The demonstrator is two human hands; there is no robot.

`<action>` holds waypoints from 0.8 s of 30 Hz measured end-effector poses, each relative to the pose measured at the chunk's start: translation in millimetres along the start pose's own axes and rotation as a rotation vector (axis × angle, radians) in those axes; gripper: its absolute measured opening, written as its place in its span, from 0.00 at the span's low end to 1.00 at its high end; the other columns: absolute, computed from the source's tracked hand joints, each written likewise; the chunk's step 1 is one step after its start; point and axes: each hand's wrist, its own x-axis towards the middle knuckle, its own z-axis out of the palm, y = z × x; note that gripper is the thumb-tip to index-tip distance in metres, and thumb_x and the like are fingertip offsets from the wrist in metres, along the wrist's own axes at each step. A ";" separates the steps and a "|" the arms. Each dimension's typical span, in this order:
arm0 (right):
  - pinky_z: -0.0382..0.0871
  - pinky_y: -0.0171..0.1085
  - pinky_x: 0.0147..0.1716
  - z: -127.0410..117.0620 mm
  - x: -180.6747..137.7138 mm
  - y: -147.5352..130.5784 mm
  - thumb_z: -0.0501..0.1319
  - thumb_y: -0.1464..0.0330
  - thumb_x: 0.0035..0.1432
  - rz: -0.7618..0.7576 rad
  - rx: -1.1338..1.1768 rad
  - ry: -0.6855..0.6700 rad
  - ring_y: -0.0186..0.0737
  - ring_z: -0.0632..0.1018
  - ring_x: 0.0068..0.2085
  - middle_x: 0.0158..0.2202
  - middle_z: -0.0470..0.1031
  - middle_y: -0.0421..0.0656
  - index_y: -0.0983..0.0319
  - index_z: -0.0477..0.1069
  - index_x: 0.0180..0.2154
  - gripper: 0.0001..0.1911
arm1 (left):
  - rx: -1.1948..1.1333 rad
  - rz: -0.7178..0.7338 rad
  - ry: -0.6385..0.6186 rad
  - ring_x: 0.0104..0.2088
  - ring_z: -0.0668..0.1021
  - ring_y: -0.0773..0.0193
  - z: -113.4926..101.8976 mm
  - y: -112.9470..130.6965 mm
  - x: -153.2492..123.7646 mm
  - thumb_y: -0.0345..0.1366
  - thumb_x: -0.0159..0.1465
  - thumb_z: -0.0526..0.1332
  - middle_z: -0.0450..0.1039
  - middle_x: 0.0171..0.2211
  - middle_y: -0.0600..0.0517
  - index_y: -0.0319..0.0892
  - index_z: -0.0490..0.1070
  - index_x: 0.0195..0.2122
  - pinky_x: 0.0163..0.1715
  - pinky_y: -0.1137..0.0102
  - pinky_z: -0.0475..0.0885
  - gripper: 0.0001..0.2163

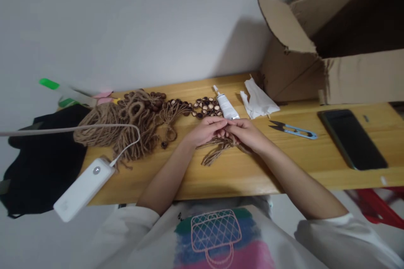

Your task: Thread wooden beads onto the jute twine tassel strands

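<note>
My left hand (206,130) and my right hand (248,133) meet over the middle of the wooden table (246,168), fingers curled and pinched together on a short piece of jute twine (217,151). Its frayed strands trail out below and to the left of my hands. A white glue tube (227,106) lies just beyond my fingertips. Small brown wooden beads (206,107) sit in a cluster to the left of the tube.
A big heap of jute cord (126,128) covers the table's left part. A white power bank (82,189) with its cable hangs over the left front edge. Blue thread snips (295,130), a dark phone (352,138), crumpled white paper (259,101) and an open cardboard box (331,50) lie to the right.
</note>
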 end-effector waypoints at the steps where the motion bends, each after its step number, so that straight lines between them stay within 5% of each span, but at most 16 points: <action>1: 0.53 0.28 0.15 0.2 -0.1 0.0 0.58 0.62 0.43 -0.007 -0.005 0.002 0.27 0.61 0.16 0.15 0.64 0.34 0.64 0.71 0.22 0.11 | -0.006 0.002 -0.004 0.21 0.71 0.73 -0.2 -0.1 0.2 0.44 0.48 0.72 0.73 0.21 0.51 0.36 0.79 0.33 0.23 0.76 0.61 0.17; 17: 0.52 0.29 0.14 -0.3 1.7 3.0 0.54 0.65 0.44 -0.043 -0.014 -0.038 0.28 0.60 0.14 0.12 0.61 0.35 0.63 0.70 0.20 0.10 | -0.039 0.016 0.034 0.19 0.71 0.73 0.7 -0.4 0.5 0.36 0.54 0.69 0.71 0.18 0.52 0.34 0.77 0.30 0.21 0.77 0.62 0.09; 24: 0.52 0.28 0.13 1.0 0.3 1.4 0.56 0.65 0.45 -0.029 0.001 -0.018 0.27 0.59 0.14 0.12 0.61 0.34 0.63 0.69 0.19 0.10 | -0.039 0.031 0.019 0.19 0.71 0.73 3.8 1.6 -0.7 0.41 0.47 0.73 0.73 0.19 0.52 0.35 0.78 0.30 0.21 0.77 0.62 0.14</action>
